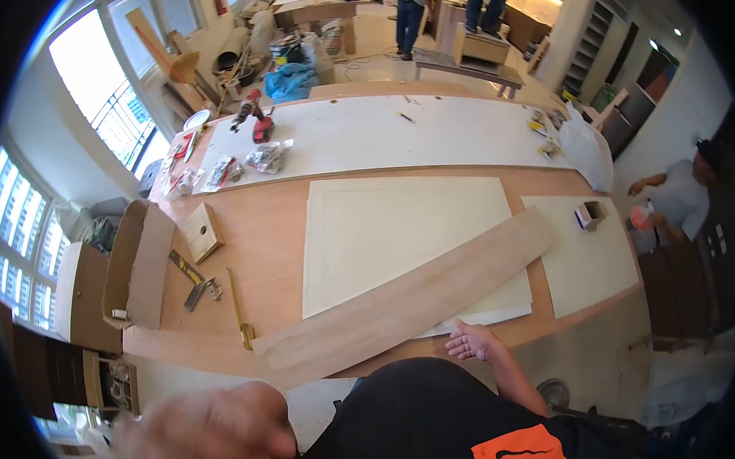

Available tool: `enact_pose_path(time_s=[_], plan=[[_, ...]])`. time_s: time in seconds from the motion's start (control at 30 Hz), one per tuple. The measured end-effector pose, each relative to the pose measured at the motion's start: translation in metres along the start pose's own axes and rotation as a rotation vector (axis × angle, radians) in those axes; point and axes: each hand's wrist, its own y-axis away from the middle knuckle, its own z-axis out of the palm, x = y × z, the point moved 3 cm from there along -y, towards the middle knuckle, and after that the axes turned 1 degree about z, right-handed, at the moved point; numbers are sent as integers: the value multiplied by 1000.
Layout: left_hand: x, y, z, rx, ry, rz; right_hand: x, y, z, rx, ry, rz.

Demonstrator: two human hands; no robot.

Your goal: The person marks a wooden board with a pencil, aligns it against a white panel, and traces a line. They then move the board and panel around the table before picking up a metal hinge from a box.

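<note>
In front of you, the long pale-brown wooden plank (403, 298) looks matt, with a faint grain along its face. Under it, the cream rectangular sheets (400, 228) look smooth and flat, without shine; you cannot tell paper from board here. Your reddish-tan desk (252, 222) has a plywood look, dull on top, while the long white panel (339, 140) beyond is smooth with a slight sheen. To your left, the tall brown open box (152, 268) looks like matt cardboard. The bulging white bag (585, 148) is thin, creased plastic; your black shirt (417, 416) is dull cloth.
</note>
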Motion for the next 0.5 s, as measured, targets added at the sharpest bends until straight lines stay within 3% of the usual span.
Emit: enact_pose_path(time_s=[0.13,0.17,0.27,0.37,0.5], plan=[[17,-22,35,-113,247,40,21,3,-18,76,-48,-43],[18,-24,40,-202,192,12,28,4,-24,90,-61,-39],[16,-17,70,-138,105,23,43,7,-47,113,-87,-39],[21,-18,101,-24,-34,172,57,20,-62,105,-102,-34],[42,-22,118,-78,-37,197,77,11,-80,70,-137,-10]])
